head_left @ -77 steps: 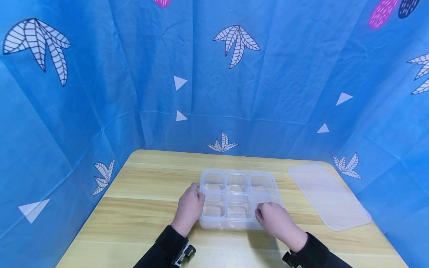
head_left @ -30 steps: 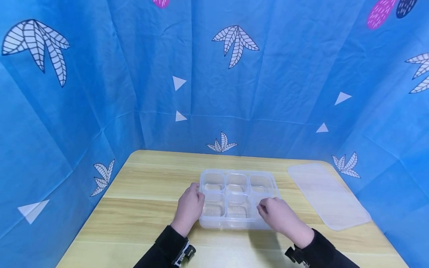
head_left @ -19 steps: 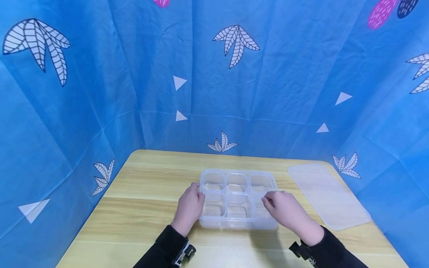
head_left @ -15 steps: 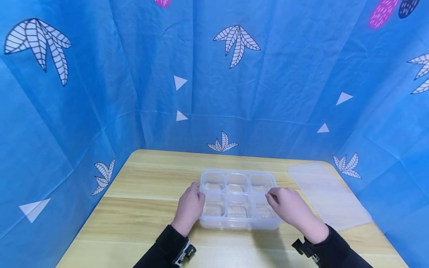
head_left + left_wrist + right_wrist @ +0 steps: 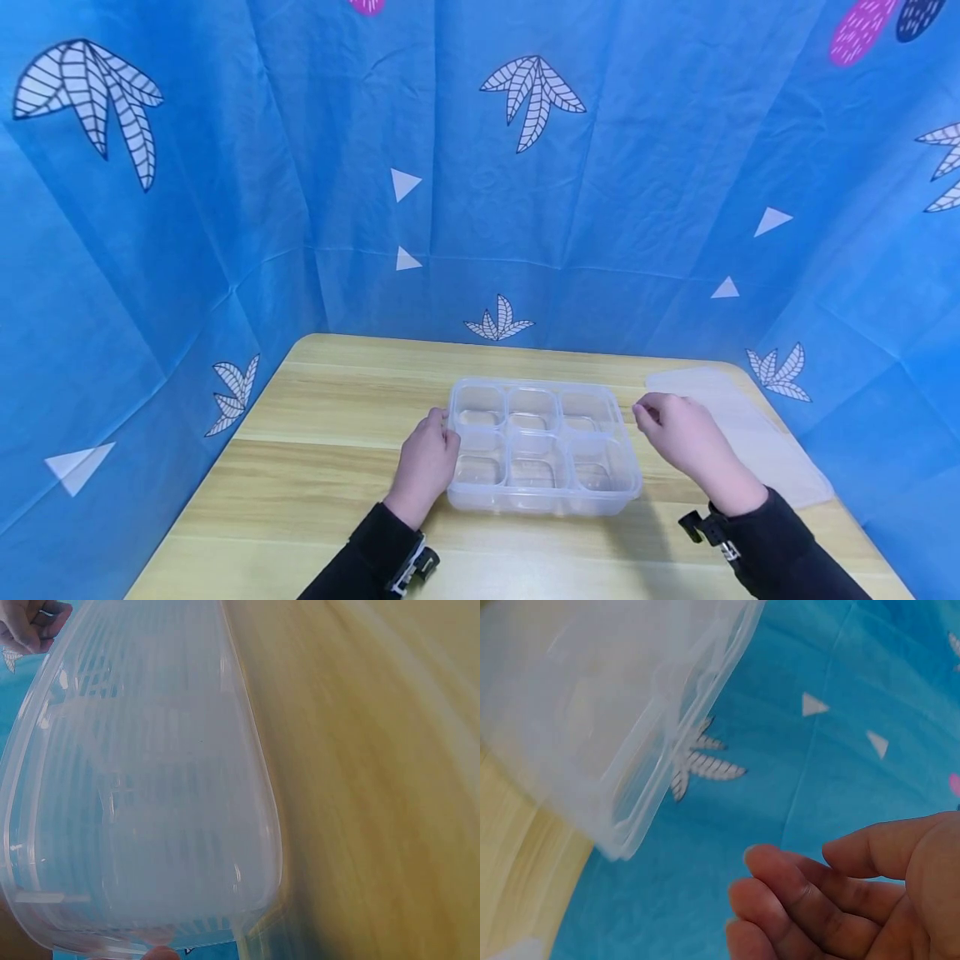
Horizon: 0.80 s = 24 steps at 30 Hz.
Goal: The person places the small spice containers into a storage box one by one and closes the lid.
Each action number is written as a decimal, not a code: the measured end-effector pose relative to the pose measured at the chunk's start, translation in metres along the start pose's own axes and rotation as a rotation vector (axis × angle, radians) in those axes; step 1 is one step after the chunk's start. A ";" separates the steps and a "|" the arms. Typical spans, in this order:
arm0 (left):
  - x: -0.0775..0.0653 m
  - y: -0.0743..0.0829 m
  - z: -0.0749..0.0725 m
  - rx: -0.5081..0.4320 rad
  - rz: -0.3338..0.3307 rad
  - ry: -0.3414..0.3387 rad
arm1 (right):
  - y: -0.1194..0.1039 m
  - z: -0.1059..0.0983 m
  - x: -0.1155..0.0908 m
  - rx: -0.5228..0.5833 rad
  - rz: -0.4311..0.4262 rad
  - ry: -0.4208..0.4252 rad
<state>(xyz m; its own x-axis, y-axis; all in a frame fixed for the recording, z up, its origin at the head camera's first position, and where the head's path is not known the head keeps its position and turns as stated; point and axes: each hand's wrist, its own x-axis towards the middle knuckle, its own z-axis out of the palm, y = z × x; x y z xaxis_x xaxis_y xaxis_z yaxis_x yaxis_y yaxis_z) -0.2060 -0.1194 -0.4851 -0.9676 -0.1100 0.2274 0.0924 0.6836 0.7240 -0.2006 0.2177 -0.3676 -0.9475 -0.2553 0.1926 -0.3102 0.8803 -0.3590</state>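
Note:
A clear plastic box (image 5: 536,500) divided into several compartments stands on the table, and no contents show inside. My left hand (image 5: 426,457) holds the box by its left side; the left wrist view shows a fingertip (image 5: 161,953) at the rim. Beyond the box's right edge, apart from it, is my right hand (image 5: 686,433), held up above the table with loosely curled fingers. The right wrist view shows nothing between the thumb and the fingers (image 5: 776,870). Behind that hand lies a flat translucent lid (image 5: 780,454), partly hidden by it.
The wood-grain table (image 5: 300,467) has its far edge against a blue patterned cloth (image 5: 360,200), which also rises at both sides. The lid lies along the table's right edge. Each black sleeve (image 5: 802,550) carries a small wrist camera.
My right hand has moved from over the near right compartment to the right and away, past the box's edge, uncovering that compartment. The left hand and the box stay in place.

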 end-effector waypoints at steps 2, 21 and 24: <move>0.000 0.000 -0.001 -0.002 0.002 -0.003 | 0.009 0.000 0.003 -0.005 0.013 0.008; 0.000 -0.001 0.000 0.008 0.007 -0.004 | 0.105 0.023 0.017 -0.063 0.172 -0.006; -0.001 0.000 0.000 0.011 0.008 0.000 | 0.115 0.027 0.017 -0.069 0.176 -0.003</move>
<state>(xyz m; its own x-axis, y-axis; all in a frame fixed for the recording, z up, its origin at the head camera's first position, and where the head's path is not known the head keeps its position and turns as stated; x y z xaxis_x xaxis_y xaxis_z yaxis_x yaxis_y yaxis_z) -0.2054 -0.1192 -0.4855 -0.9667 -0.1044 0.2335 0.0978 0.6925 0.7147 -0.2545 0.3039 -0.4308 -0.9870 -0.0958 0.1290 -0.1332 0.9369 -0.3233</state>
